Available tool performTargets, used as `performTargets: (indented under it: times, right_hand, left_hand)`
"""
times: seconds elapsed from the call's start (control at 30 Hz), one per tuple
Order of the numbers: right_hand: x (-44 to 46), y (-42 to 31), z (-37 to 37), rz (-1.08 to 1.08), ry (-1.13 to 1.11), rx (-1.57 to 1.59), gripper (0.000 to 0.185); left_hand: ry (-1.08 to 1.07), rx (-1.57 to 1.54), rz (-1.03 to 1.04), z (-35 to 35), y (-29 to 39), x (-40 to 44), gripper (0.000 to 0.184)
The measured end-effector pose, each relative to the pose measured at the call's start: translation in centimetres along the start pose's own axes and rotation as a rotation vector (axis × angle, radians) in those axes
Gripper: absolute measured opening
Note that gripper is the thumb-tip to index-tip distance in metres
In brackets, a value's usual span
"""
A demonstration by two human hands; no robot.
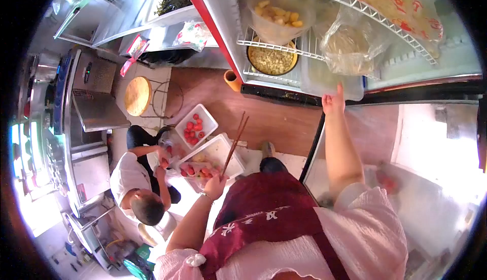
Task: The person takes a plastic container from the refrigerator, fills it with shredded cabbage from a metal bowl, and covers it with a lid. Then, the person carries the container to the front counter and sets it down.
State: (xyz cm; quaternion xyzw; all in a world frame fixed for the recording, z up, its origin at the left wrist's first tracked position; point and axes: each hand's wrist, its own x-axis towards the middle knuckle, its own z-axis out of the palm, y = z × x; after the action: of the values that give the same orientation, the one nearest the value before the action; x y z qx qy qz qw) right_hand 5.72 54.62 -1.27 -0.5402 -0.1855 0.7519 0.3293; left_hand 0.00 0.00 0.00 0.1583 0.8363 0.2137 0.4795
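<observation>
My left hand (pixel 216 187) is closed around a pair of long brown chopsticks (pixel 237 140), their tips pointing up and away from me. On the other side, my right hand (pixel 334 101) reaches to the refrigerator and grips the front edge of a translucent plastic container (pixel 317 80) on a low shelf. One finger is stretched up along the container; the others are curled at its rim. What the container holds is hard to make out. Just above it sits a knotted clear plastic bag (pixel 347 47) with pale contents.
In the refrigerator stand a bowl of yellow pieces (pixel 279 19) and a pot of chopped pale food (pixel 274 59). At lower left a seated person (pixel 132 189) handles red items beside white bins (pixel 210 115). A round wooden stool (pixel 138 96) stands behind.
</observation>
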Motion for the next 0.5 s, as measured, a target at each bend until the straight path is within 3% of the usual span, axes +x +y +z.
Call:
performTargets:
  times: [0.07, 0.2, 0.27, 0.3, 0.37, 0.43, 0.5]
  right_hand:
    - [-3.6, -0.8, 1.0, 0.056, 0.137, 0.041, 0.041]
    - [-7.8, 0.4, -0.7, 0.008, 0.202, 0.076, 0.035]
    - [-5.1, 2.1, -4.7, -0.033, -0.076, 0.184, 0.031]
    - [-6.1, 1.9, -4.4, -0.040, -0.076, 0.186, 0.031]
    - [-9.5, 1.6, -3.4, -0.047, 0.090, 0.254, 0.026]
    - [-10.1, 1.7, -3.8, -0.085, 0.112, 0.276, 0.025]
    - [-10.8, 1.6, -4.4, -0.114, 0.133, 0.299, 0.025]
  left_hand:
    - [-0.013, 0.026, -0.061, -1.3, 3.1, -1.1, 0.037]
    - [0.001, 0.062, -0.065, -1.6, 2.3, -4.0, 0.035]
    - [0.053, 0.034, -0.021, -1.5, 1.8, -5.5, 0.038]
    - [0.051, 0.034, -0.014, -1.3, 1.6, -5.7, 0.038]
    - [0.078, -0.004, -0.029, -1.0, 0.7, -6.4, 0.038]
    - [0.099, 0.012, 0.039, -0.1, -1.7, -6.0, 0.038]
    - [0.051, 0.075, -0.107, -0.2, -2.0, -6.4, 0.036]
